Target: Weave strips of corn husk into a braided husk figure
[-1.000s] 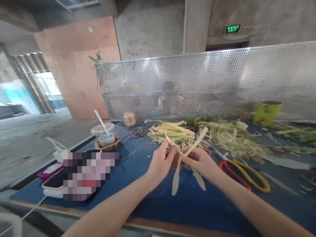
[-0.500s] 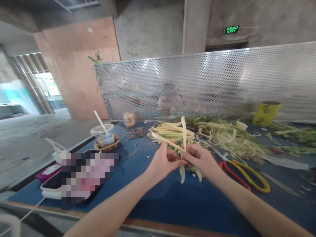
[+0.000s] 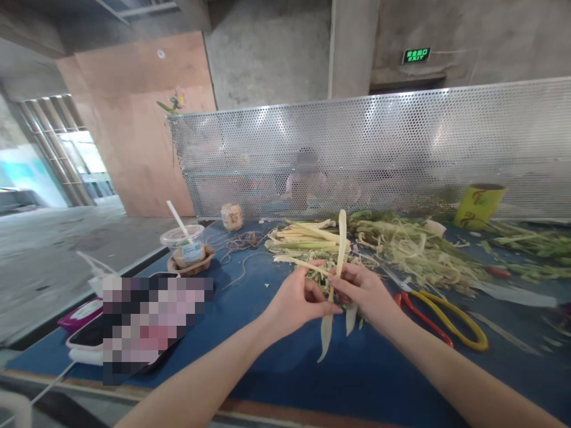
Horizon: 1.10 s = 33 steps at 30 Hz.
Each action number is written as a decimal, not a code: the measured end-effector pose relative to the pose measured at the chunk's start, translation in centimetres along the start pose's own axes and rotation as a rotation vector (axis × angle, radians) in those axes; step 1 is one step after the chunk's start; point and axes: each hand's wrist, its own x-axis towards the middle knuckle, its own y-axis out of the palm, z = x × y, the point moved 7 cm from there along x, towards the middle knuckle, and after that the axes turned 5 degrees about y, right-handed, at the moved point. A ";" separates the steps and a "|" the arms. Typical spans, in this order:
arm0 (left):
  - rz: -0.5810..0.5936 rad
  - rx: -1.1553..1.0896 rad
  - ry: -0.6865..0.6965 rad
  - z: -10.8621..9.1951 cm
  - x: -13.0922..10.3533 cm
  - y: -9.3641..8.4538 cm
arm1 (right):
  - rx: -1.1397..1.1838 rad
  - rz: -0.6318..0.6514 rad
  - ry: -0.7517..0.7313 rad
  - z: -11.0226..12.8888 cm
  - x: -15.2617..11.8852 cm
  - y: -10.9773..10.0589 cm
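Observation:
Both hands meet over the table, working pale, flat leaf strips that cross each other. My left hand (image 3: 298, 302) is closed, its thumb and fingers round the lower part of the crossing. My right hand (image 3: 359, 290) pinches the strips where they meet. One leaf strip (image 3: 342, 238) stands up past the right fingertips, leaning slightly right. Another strip (image 3: 300, 261) points left over my left index finger. Two tails hang below the hands, the longer strip (image 3: 327, 337) on the left. The exact crossing is partly hidden by fingers. Behind lies a bundle of yellowish stalks (image 3: 307, 233).
Scissors (image 3: 439, 315) with red and yellow handles lie at right, near a heap of dried husks (image 3: 410, 249). A yellow roll (image 3: 479, 205) stands farther back. At left are a lidded cup (image 3: 187, 245) with a straw, twine (image 3: 244, 241) and a phone (image 3: 84, 330). A perforated metal screen (image 3: 379, 154) borders the table.
The upright strip has shifted right and now leans. More of the long tail shows below my hands. The left-pointing strip lies lower, and my right hand has moved slightly right.

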 end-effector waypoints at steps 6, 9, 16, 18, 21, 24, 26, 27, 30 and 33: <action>-0.011 -0.066 0.050 -0.8 0.2 -0.2 | 0.158 0.075 0.006 0.7 0.2 -0.1; -0.096 -0.172 0.059 -0.9 0.4 -0.7 | 0.183 0.135 -0.013 1.2 0.1 0.0; -0.050 -0.172 0.086 -0.1 0.7 0.0 | -0.040 0.168 -0.061 1.5 -0.7 1.2; -0.066 -0.117 0.106 0.0 0.7 -0.1 | -0.117 0.160 -0.070 1.6 -0.8 1.3; -0.095 -0.043 0.109 -0.1 0.7 -0.4 | -0.240 0.156 -0.096 1.9 -0.9 1.1; -0.112 0.000 0.104 -0.5 0.6 -0.7 | -0.318 0.146 -0.123 2.2 -0.9 0.6; -0.122 0.030 0.107 -0.9 0.6 -0.8 | -0.350 0.130 -0.119 2.4 -0.8 0.3; -0.130 0.042 0.106 -1.0 0.6 -0.9 | -0.358 0.128 -0.114 2.4 -0.7 0.2; -0.137 0.018 0.092 -1.2 0.8 -1.1 | -0.369 0.140 -0.103 2.6 -0.7 0.1; -0.043 -0.084 0.048 -0.5 0.9 -0.3 | -0.369 0.133 -0.106 2.6 -0.6 -0.1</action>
